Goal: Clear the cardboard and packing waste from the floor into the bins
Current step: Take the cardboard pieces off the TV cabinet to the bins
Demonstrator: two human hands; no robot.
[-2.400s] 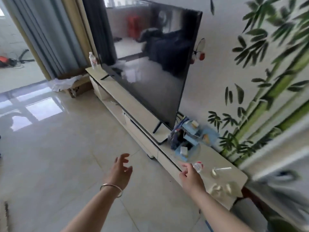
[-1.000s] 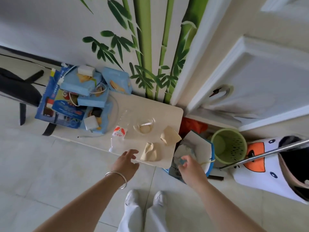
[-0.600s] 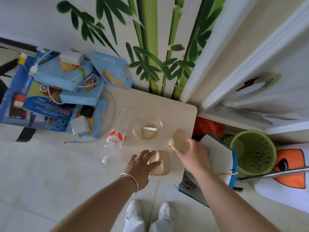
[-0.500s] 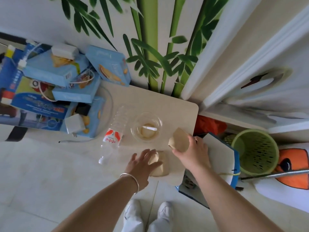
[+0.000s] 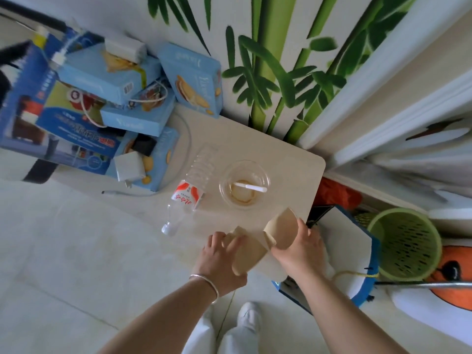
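Counter [image 5: 286,154]: clear cup [image 5: 244,184] containing white straw, empty bottle [image 5: 190,189] lying beside. Left grip [image 5: 221,256] grasps tan paper piece [image 5: 246,254] at counter edge; right grip [image 5: 300,245] grasps second tan piece [image 5: 282,229]. Green bin [image 5: 404,247] beside, contents unclear.

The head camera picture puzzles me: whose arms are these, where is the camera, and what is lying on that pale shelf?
No machine here: a person wears a wide-angle camera on the head, looking down past their own arms and white shoes. The left hand and right hand each grip a crumpled brown paper cup at the near edge of the beige cabinet top. On it lie an empty clear plastic bottle with a red label, a clear plastic bowl holding a white spoon, and light blue biscuit boxes. A green perforated bin stands to the right.
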